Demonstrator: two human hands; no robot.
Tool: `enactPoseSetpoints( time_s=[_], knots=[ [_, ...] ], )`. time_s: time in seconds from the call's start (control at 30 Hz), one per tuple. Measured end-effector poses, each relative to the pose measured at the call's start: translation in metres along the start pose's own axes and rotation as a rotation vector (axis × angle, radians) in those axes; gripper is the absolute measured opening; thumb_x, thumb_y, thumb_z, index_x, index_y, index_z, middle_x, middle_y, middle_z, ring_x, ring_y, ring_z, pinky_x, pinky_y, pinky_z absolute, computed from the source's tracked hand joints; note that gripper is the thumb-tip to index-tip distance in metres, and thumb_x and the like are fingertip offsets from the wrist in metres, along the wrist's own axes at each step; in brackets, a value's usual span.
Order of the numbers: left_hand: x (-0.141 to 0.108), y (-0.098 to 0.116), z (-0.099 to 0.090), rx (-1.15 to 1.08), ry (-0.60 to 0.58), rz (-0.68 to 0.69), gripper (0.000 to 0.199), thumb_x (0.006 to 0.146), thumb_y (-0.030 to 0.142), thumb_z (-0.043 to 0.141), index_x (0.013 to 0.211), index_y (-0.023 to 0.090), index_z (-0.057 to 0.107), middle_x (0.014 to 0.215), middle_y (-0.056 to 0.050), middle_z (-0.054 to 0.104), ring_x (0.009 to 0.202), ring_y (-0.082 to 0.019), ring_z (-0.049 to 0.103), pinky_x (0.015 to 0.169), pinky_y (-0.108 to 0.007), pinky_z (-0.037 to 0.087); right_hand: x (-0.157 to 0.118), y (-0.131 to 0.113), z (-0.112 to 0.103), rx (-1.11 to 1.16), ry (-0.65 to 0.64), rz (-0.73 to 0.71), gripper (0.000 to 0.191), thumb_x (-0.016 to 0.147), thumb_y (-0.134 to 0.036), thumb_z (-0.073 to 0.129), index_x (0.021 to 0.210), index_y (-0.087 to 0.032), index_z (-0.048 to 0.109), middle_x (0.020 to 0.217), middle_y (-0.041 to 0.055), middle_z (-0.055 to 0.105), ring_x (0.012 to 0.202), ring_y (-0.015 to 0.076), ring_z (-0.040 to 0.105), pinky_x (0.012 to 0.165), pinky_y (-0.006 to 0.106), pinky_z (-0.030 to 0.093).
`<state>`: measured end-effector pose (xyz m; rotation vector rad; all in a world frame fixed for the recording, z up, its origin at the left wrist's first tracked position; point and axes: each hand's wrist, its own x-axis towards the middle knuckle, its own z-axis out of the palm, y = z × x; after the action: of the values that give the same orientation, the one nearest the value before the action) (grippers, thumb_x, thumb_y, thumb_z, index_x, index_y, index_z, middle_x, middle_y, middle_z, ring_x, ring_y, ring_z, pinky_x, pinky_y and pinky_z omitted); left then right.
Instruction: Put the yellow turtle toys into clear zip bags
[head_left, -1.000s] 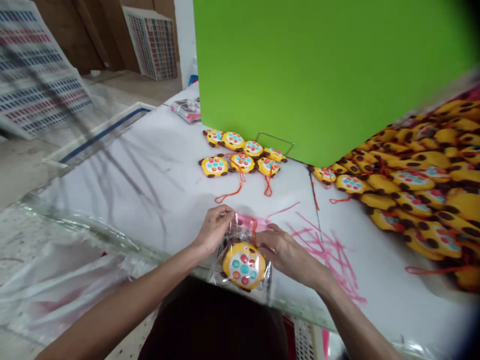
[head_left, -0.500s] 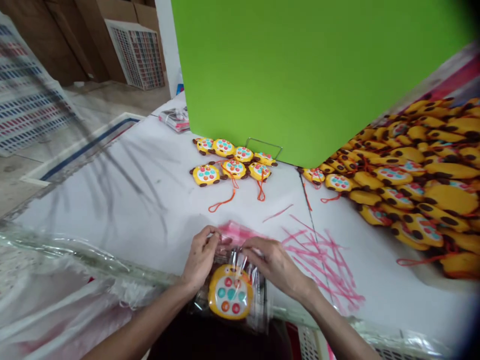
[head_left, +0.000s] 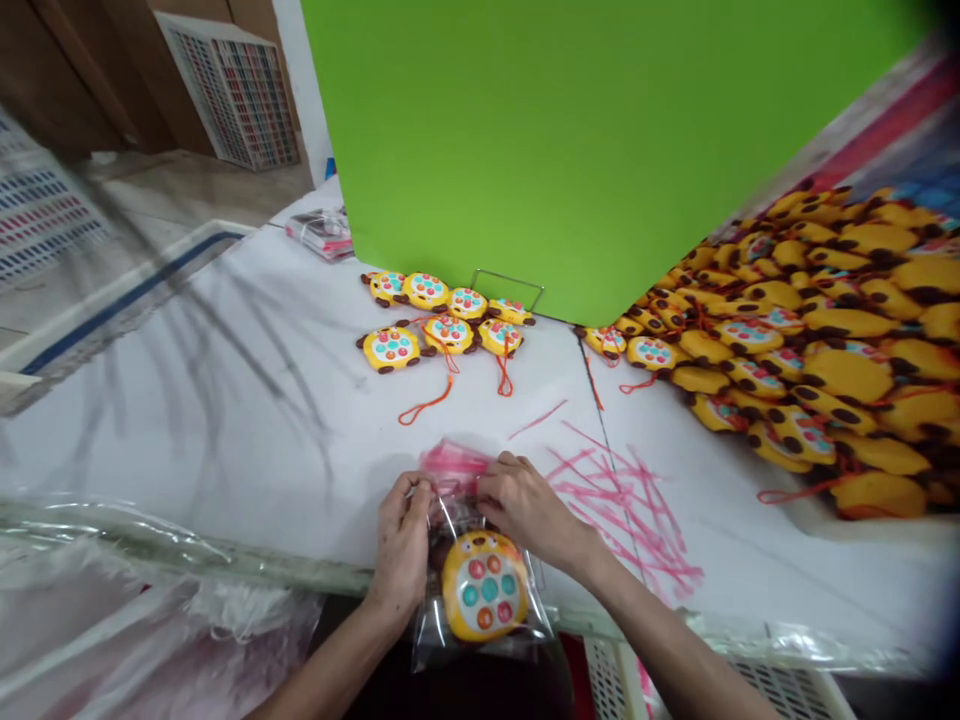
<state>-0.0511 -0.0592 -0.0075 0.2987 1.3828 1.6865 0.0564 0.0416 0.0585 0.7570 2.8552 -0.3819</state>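
Note:
A clear plastic bag (head_left: 431, 640) hangs over the table's front edge with a yellow button toy (head_left: 486, 590) inside it. The toy has an animal face and several coloured round buttons. My left hand (head_left: 403, 540) pinches the bag's upper left side. My right hand (head_left: 529, 510) is closed at the bag's upper right, its fingertips partly hidden. Just beyond my fingers lies the pink-edged top (head_left: 454, 458) of plastic packaging. Two short rows of similar toys, one being a yellow toy with an orange loop (head_left: 448, 334), lie farther back on the table.
A green board (head_left: 480, 150) stands at the table's back, with a wire stand (head_left: 510, 290) at its foot. A large heap of yellow toys (head_left: 847, 370) fills the right. Pink strips (head_left: 630, 510) are scattered right of my hands. Packets (head_left: 321, 233) lie back left; plastic crates (head_left: 232, 95) stand beyond.
The bagged toy has shifted slightly right in view and hangs straighter. My right hand has moved closer to my left at the bag's top. The view has swung a little right.

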Motion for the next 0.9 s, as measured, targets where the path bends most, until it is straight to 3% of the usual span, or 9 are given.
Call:
enactPoseSetpoints(
  time_s=[0.13, 0.33, 0.5, 0.63, 0.8, 0.9],
  knots=[
    [-0.004, 0.005, 0.001, 0.032, -0.024, 0.012, 0.019, 0.080, 0.038, 0.053, 0.079, 0.019, 0.052, 0.064, 0.004, 0.059, 0.057, -0.012, 0.055, 0.055, -0.022, 0.043, -0.008, -0.008, -0.001, 0.144, 0.010, -0.192, 0.012, 0.084, -0.015, 0.056, 0.075, -0.017, 0.063, 0.082, 0.0030, 0.065, 0.091, 0.0181, 0.054, 0.085, 0.030, 0.036],
    [-0.016, 0.009, 0.003, 0.119, -0.085, 0.014, 0.018, 0.084, 0.036, 0.048, 0.081, 0.019, 0.054, 0.076, 0.000, 0.066, 0.068, -0.015, 0.060, 0.066, -0.025, 0.046, -0.012, -0.015, -0.003, 0.338, -0.197, -0.283, 0.013, 0.087, -0.017, 0.051, 0.081, -0.016, 0.063, 0.072, 0.0011, 0.064, 0.063, 0.0123, 0.056, 0.057, 0.020, 0.038],
    [-0.024, 0.009, -0.001, 0.175, -0.106, 0.036, 0.017, 0.086, 0.035, 0.047, 0.080, 0.020, 0.054, 0.077, 0.001, 0.064, 0.073, -0.015, 0.058, 0.068, -0.024, 0.045, -0.020, -0.020, -0.002, 0.476, -0.220, -0.249, 0.020, 0.091, -0.027, 0.046, 0.084, -0.016, 0.061, 0.072, 0.0015, 0.063, 0.059, 0.0118, 0.056, 0.053, 0.019, 0.037],
    [-0.023, 0.016, -0.001, 0.254, -0.104, 0.073, 0.018, 0.086, 0.034, 0.046, 0.081, 0.020, 0.055, 0.074, 0.001, 0.061, 0.071, -0.015, 0.055, 0.067, -0.024, 0.043, -0.028, -0.026, 0.001, 0.502, -0.084, -0.135, 0.029, 0.089, -0.039, 0.047, 0.102, -0.014, 0.056, 0.096, 0.0096, 0.064, 0.079, 0.0185, 0.060, 0.065, 0.024, 0.043],
    [-0.022, 0.016, 0.009, 0.282, -0.142, 0.081, 0.019, 0.088, 0.033, 0.044, 0.076, 0.020, 0.052, 0.073, 0.002, 0.058, 0.072, -0.014, 0.054, 0.070, -0.023, 0.043, -0.026, -0.022, 0.002, 0.471, -0.188, -0.183, 0.038, 0.084, -0.050, 0.051, 0.084, -0.013, 0.061, 0.076, 0.0074, 0.066, 0.066, 0.0189, 0.061, 0.057, 0.025, 0.042],
    [-0.022, 0.015, 0.009, 0.313, -0.170, 0.067, 0.020, 0.088, 0.035, 0.042, 0.078, 0.020, 0.052, 0.077, 0.000, 0.062, 0.076, -0.016, 0.056, 0.073, -0.025, 0.044, -0.028, -0.023, 0.001, 0.370, -0.137, -0.133, 0.037, 0.084, -0.049, 0.052, 0.089, -0.013, 0.061, 0.078, 0.0087, 0.066, 0.069, 0.0214, 0.062, 0.060, 0.028, 0.044]
  ],
)
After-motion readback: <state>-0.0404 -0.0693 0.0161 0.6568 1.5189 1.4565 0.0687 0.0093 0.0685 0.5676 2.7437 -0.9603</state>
